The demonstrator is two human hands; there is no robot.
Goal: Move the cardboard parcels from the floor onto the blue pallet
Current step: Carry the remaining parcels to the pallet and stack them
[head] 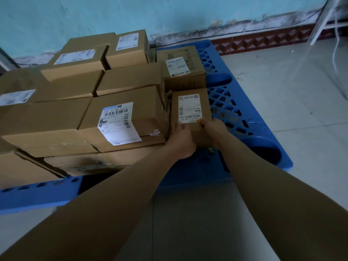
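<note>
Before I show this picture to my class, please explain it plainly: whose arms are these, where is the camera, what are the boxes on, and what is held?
No machine here: a person works with bare hands. The one picture comes from a camera worn on the head, looking forward and down, so both arms reach in from below. The left hand and right hand grip a small labelled parcel at its near end, beside a stack of cardboard parcels on the blue pallet. A second parcel sits behind the small one. The pallet lies on a tiled floor.
</note>
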